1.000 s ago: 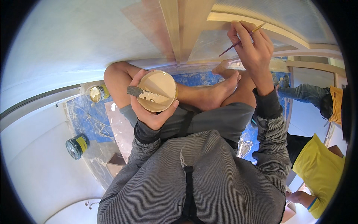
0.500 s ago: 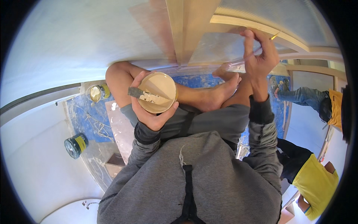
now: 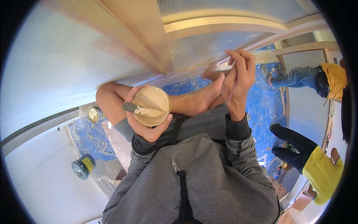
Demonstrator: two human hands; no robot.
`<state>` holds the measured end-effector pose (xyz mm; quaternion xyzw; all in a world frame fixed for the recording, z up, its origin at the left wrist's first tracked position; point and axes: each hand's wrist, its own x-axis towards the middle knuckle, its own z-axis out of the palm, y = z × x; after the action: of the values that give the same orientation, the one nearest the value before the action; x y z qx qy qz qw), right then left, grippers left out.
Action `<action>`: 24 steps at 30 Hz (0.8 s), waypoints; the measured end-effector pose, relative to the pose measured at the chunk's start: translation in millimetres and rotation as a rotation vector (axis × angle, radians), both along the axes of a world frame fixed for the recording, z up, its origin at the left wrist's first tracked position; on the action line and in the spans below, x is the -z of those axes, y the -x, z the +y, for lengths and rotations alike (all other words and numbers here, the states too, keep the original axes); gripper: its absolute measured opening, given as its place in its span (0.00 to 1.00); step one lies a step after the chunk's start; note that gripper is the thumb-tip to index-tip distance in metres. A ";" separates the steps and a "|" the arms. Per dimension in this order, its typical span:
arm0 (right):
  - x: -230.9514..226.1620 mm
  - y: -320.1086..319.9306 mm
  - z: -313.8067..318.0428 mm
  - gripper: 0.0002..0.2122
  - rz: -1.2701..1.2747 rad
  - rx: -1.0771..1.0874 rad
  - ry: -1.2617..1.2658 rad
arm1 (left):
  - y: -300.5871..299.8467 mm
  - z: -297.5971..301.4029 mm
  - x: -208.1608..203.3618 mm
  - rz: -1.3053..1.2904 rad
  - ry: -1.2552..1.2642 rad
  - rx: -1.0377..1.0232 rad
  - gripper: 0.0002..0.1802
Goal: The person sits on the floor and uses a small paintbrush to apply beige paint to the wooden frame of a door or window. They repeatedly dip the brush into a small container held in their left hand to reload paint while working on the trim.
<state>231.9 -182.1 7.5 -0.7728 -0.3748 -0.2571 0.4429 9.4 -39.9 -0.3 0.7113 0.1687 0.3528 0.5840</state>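
My left hand [image 3: 147,131] is wrapped round a round tub [image 3: 150,94] with cream paint inside. Across the tub's rim lies a flat, dark grey strip [image 3: 130,107], its other end coated in cream paint. My right hand [image 3: 239,80] is raised over my right leg, fingers bent around a slim paintbrush. Only the brush's thin pinkish handle [image 3: 232,92] shows beside the palm; its tip is hidden. Beyond this hand, apart from it, stands a light wooden frame [image 3: 223,23] with translucent panels.
A blue-stained floor sheet [image 3: 266,99] lies around me. To the left stand an open can [image 3: 94,114] and a dark pail [image 3: 82,167] with a yellow label. At right are a person in yellow [image 3: 323,172] and another person's jeans-clad leg [image 3: 298,77].
My right hand has drawn back from the wooden frame, down and left, still with the brush. The view has turned; my left hand keeps holding the tub.
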 end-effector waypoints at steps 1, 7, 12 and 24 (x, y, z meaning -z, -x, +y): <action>-1.5 3.8 6.5 0.19 -0.031 -0.026 -0.013 | 5.0 3.4 0.3 0.010 -0.005 0.012 0.55; -18.1 9.6 64.8 0.21 0.490 -0.250 -0.134 | 11.8 9.3 -3.1 -0.001 -0.014 0.028 0.55; -13.9 -9.2 79.1 0.18 0.433 -0.322 -0.133 | 11.8 9.5 -6.0 0.029 -0.028 0.000 0.56; -16.4 -25.3 75.0 0.12 0.562 -0.342 -0.182 | -3.7 6.7 5.2 0.046 0.004 0.015 0.56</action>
<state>257.1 -107.1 23.9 -0.6968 -0.3375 0.0114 0.6328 13.1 -33.2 -5.5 0.7194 0.1774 0.3319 0.5838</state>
